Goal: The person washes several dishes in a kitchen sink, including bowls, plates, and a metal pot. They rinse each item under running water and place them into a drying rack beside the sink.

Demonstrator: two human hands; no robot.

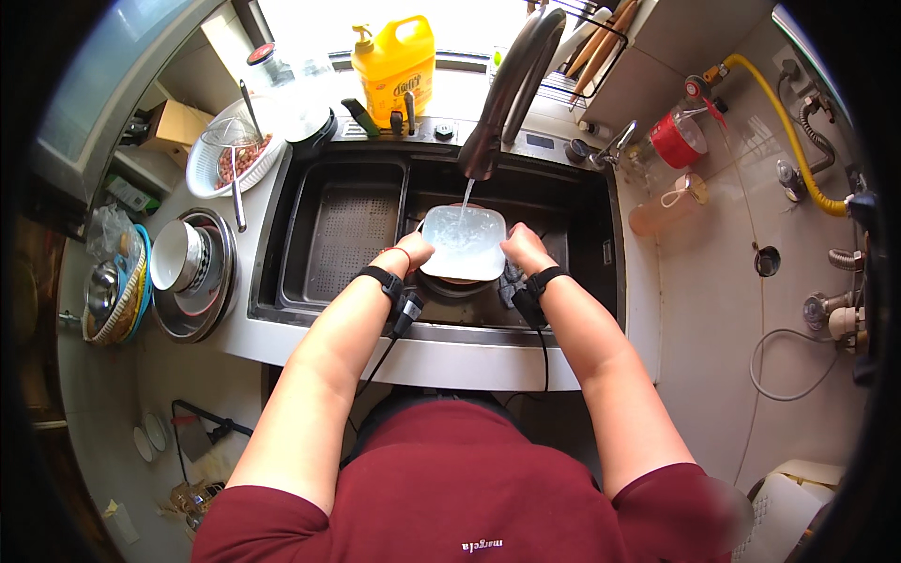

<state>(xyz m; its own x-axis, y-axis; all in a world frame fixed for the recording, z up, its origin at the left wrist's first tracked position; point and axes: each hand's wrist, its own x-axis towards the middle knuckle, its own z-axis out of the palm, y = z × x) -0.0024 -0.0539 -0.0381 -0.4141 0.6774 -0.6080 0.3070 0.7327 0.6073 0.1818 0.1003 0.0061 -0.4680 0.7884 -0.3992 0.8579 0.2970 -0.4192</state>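
Between my two hands is a white squarish bowl [464, 264] under the running faucet [486, 141], with water splashing in it. My left hand [415, 250] grips its left edge, and my right hand [524, 246] grips its right edge. Dark round cookware [454, 287] sits beneath the bowl in the black sink [591, 281]; the bowl hides most of it. A grey cloth [510, 281] lies beside it, partly behind my right wrist. To the left, a perforated drain tray [345, 239] fills the other side of the sink.
Left of the sink stand a white colander [200, 176] of reddish nuts or beans with a strainer [236, 169] across it, and stacked bowls [172, 257] in a metal basin [225, 302]. Behind is a yellow pump jug [394, 67]. A pink-tinted bottle [658, 214] stands at the right.
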